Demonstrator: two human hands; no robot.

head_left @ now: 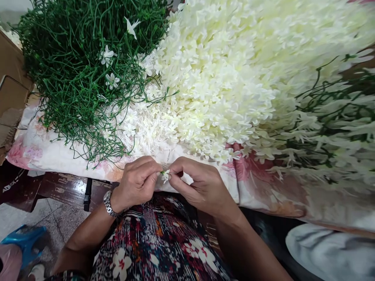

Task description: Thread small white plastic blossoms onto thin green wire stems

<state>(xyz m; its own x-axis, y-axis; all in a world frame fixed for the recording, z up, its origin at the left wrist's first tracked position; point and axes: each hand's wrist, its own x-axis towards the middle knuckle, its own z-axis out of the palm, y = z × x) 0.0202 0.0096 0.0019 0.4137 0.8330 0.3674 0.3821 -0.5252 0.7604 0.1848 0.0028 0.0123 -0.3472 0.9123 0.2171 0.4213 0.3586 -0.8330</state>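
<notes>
Close to the front edge of the cloth-covered table, my left hand [136,182] is closed in a pinch on the green end of a small white artificial flower [165,176]. My right hand [202,184] pinches at the flower's other side, where a thin pale strand shows between thumb and forefinger. The fingertips of both hands are only a short gap apart. Beyond my left hand lies a heap of green plastic stems [88,58]. Fine white stamens [149,130] are spread just past my hands, beside a large pile of cream-white petals [216,74].
Several loose white flowers rest on the green heap. Finished-looking flowers with stems [331,128] lie at the right. A cardboard box [11,62] stands at the left edge. The floral cloth [70,154] covers the table. A blue stool [26,242] is on the floor at lower left.
</notes>
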